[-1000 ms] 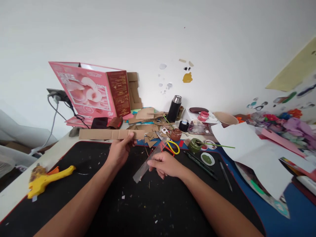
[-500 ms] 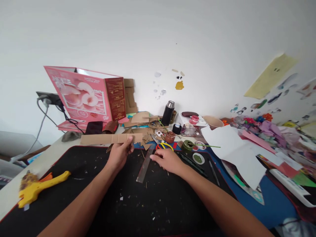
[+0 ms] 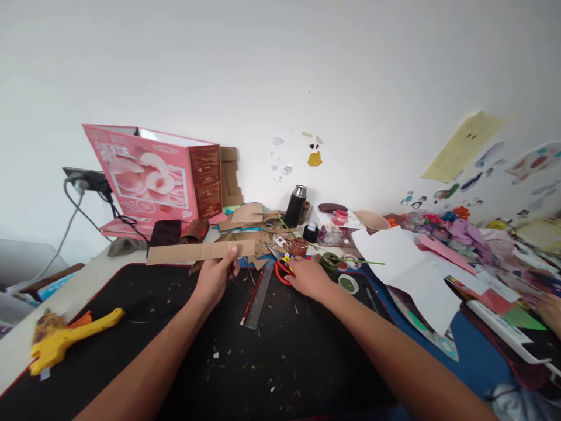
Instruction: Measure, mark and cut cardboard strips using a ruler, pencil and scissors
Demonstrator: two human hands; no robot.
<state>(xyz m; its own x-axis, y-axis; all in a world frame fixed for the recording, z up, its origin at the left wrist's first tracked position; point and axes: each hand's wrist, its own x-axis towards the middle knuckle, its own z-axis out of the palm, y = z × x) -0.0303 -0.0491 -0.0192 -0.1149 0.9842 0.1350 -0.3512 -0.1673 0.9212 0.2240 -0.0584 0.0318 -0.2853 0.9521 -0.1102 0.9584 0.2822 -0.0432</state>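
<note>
My left hand (image 3: 215, 279) pinches a long cardboard strip (image 3: 179, 252) near its right end, holding it level above the black mat. A little to the right, my right hand (image 3: 310, 278) has its fingers closed at the handles of scissors (image 3: 281, 272), which have red and yellow grips. The scissor blades point up and left toward cardboard scraps (image 3: 248, 213). Between my hands, a clear ruler (image 3: 259, 298) lies slanted on the mat. Alongside its left edge rests a dark red pencil (image 3: 250, 301).
Paint jars (image 3: 329, 264), a black flask (image 3: 295, 207) and a pink box (image 3: 153, 178) stand along the back. A yellow glue gun (image 3: 72, 339) lies left on the mat (image 3: 245, 374). White paper (image 3: 407, 275) covers the right side. Another person's hand (image 3: 550, 310) shows at the right edge.
My right hand has moved from beside the ruler to the scissors' handles. The red pencil now shows plainly beside the ruler. My left hand still holds the strip. Another hand has appeared at far right.
</note>
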